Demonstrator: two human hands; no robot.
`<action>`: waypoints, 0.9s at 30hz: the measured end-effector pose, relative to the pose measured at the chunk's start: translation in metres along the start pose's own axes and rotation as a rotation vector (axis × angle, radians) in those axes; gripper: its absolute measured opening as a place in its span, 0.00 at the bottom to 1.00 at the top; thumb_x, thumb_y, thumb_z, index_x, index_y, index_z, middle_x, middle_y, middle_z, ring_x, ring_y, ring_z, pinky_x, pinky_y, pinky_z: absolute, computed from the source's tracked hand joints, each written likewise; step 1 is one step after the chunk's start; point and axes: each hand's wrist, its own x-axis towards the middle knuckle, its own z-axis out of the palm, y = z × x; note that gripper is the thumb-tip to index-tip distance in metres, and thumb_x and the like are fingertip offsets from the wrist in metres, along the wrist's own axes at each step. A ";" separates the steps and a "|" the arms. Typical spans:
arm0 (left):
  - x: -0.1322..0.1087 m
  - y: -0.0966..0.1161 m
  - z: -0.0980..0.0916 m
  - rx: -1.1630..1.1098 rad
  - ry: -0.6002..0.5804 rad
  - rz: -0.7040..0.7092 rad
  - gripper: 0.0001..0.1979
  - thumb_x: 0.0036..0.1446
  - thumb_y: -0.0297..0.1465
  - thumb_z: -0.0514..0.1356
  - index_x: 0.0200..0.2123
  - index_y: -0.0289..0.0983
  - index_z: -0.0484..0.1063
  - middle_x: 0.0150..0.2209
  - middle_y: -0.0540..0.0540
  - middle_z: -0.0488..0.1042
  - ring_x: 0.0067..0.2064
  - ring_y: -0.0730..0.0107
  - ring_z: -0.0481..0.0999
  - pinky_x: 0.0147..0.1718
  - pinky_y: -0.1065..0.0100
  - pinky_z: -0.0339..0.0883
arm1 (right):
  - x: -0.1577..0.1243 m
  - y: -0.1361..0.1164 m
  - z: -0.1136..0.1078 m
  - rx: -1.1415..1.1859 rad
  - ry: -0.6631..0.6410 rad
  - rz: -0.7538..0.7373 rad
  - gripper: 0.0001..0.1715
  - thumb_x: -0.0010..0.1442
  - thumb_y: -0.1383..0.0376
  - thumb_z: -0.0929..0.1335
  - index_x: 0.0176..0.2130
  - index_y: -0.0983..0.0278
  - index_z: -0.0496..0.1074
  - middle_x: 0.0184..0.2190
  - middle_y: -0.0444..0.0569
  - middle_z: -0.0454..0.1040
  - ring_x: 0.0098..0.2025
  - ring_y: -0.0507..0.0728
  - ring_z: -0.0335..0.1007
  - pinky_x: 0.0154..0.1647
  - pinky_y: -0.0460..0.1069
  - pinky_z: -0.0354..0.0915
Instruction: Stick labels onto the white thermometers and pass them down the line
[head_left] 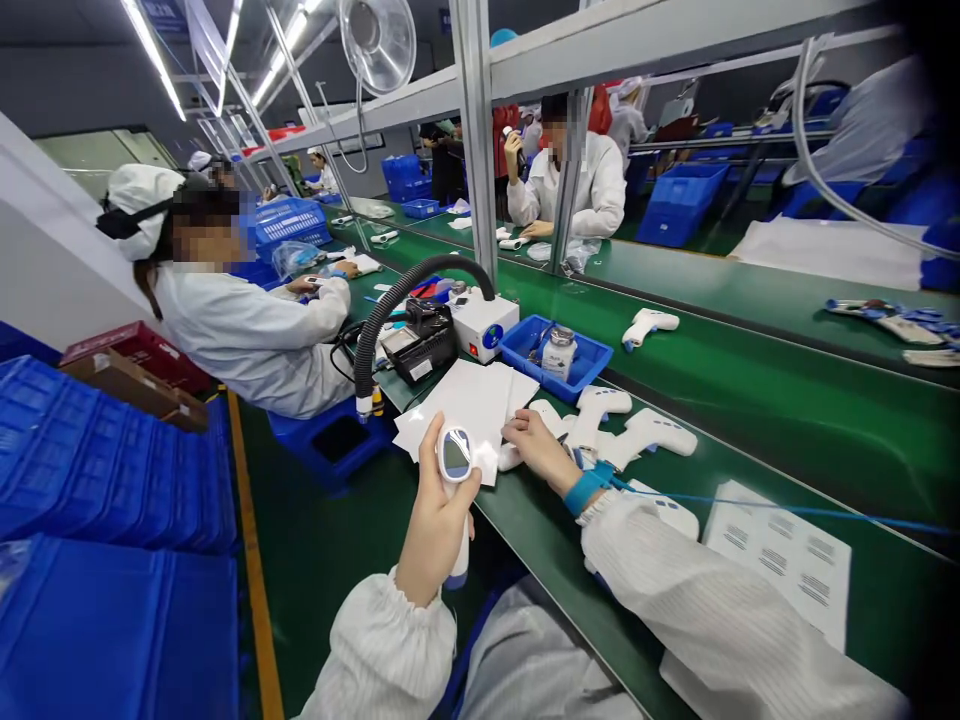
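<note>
My left hand (435,525) is wrapped round the grip of a white gun-shaped thermometer (455,462), held upright with its small screen facing me. My right hand (536,450) reaches across the green bench, fingers curled at the edge of a stack of white sheets (469,400); I cannot make out what, if anything, it pinches. A blue strap (585,488) with a blue cord circles that wrist. Several more white thermometers (637,430) lie just beyond my right hand.
A blue tray (581,355) holds a small bottle (561,350). A black fume hose (390,310), a soldering station (424,345) and a white box (484,322) stand behind. Label sheets (780,555) lie right. A co-worker (240,320) sits left; blue crates (97,500) stack beside me.
</note>
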 end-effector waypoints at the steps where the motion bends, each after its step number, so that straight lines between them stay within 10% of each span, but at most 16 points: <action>1: 0.000 -0.001 0.001 0.000 -0.002 -0.001 0.38 0.58 0.36 0.61 0.66 0.55 0.43 0.46 0.45 0.66 0.18 0.83 0.62 0.15 0.73 0.64 | -0.009 0.002 -0.005 -0.007 -0.014 -0.013 0.20 0.53 0.62 0.67 0.46 0.65 0.63 0.43 0.54 0.72 0.40 0.58 0.73 0.43 0.57 0.70; 6: 0.000 -0.004 0.022 -0.006 -0.126 -0.027 0.38 0.59 0.36 0.61 0.66 0.55 0.44 0.38 0.50 0.67 0.18 0.82 0.62 0.17 0.73 0.65 | -0.090 0.011 -0.081 -0.082 0.041 -0.129 0.17 0.59 0.60 0.66 0.48 0.60 0.66 0.51 0.52 0.66 0.50 0.59 0.68 0.46 0.54 0.69; 13: -0.021 -0.032 0.095 -0.196 -0.645 -0.298 0.39 0.59 0.36 0.61 0.66 0.56 0.41 0.31 0.53 0.67 0.20 0.77 0.63 0.17 0.74 0.65 | -0.223 0.054 -0.179 -0.416 0.616 -0.046 0.11 0.62 0.58 0.65 0.44 0.59 0.69 0.47 0.52 0.69 0.50 0.61 0.67 0.46 0.56 0.69; 20: -0.066 -0.087 0.175 -0.204 -0.983 -0.389 0.37 0.58 0.35 0.61 0.66 0.49 0.45 0.32 0.51 0.65 0.25 0.74 0.65 0.14 0.76 0.63 | -0.289 0.089 -0.177 -0.530 0.524 0.153 0.06 0.60 0.60 0.68 0.36 0.58 0.73 0.41 0.51 0.73 0.47 0.63 0.67 0.47 0.60 0.67; 27: -0.075 -0.098 0.183 -0.058 -0.984 -0.245 0.35 0.60 0.36 0.58 0.67 0.52 0.46 0.37 0.46 0.68 0.23 0.75 0.64 0.15 0.74 0.63 | -0.293 0.093 -0.163 -0.491 0.533 0.043 0.08 0.64 0.62 0.66 0.37 0.58 0.75 0.41 0.51 0.76 0.46 0.62 0.68 0.46 0.59 0.68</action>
